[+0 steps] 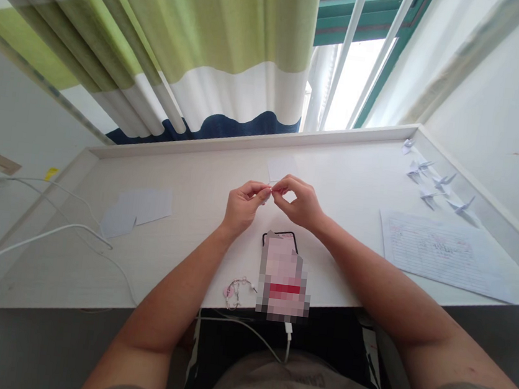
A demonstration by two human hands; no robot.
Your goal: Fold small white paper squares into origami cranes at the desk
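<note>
My left hand (243, 203) and my right hand (298, 200) meet above the middle of the white desk (187, 255). Both pinch a small folded piece of white paper (269, 193) between fingertips; most of it is hidden by the fingers. A small white paper square (281, 167) lies flat just behind the hands. A phone (282, 272) on a white charging cable (288, 341) lies at the desk's front edge, right below the hands.
Several folded paper cranes (432, 183) sit at the far right corner. A lined written sheet (440, 252) lies on the right. Loose white papers (136, 208) lie on the left, white cables (48, 239) trail across the left side, and a small beaded bracelet (235, 289) rests beside the phone.
</note>
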